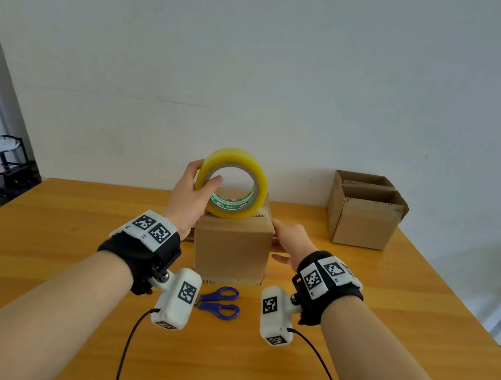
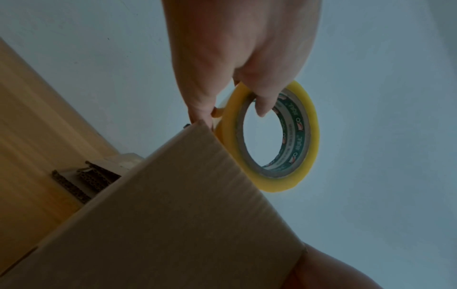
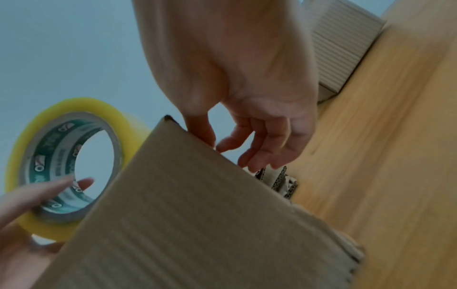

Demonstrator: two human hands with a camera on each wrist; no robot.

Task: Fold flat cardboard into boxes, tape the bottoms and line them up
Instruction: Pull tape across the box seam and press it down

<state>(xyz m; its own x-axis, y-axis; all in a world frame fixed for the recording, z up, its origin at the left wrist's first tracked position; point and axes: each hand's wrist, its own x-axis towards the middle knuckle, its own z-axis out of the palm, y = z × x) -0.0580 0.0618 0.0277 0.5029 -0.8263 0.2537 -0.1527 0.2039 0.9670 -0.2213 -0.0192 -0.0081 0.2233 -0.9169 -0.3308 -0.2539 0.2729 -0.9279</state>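
Observation:
A closed brown cardboard box (image 1: 232, 245) stands mid-table, also filling the left wrist view (image 2: 173, 215) and the right wrist view (image 3: 197, 215). My left hand (image 1: 203, 181) grips a yellow roll of tape (image 1: 238, 157) upright just over the box's top left, thumb inside the core and fingers round the outside. The left wrist view shows the same grip (image 2: 230, 111) on the roll (image 2: 306, 140). My right hand (image 1: 284, 237) rests against the box's upper right edge, thumb at the edge and fingers (image 3: 259, 154) loosely bent beside it. The roll (image 3: 118, 117) shows there too.
Blue-handled scissors (image 1: 219, 302) lie on the wooden table (image 1: 69, 260) just in front of the box, between my wrists. Two open-topped cardboard boxes (image 1: 365, 220) stand in a row at the back right by the wall. Corrugated cardboard edges (image 2: 74, 181) show low behind the box.

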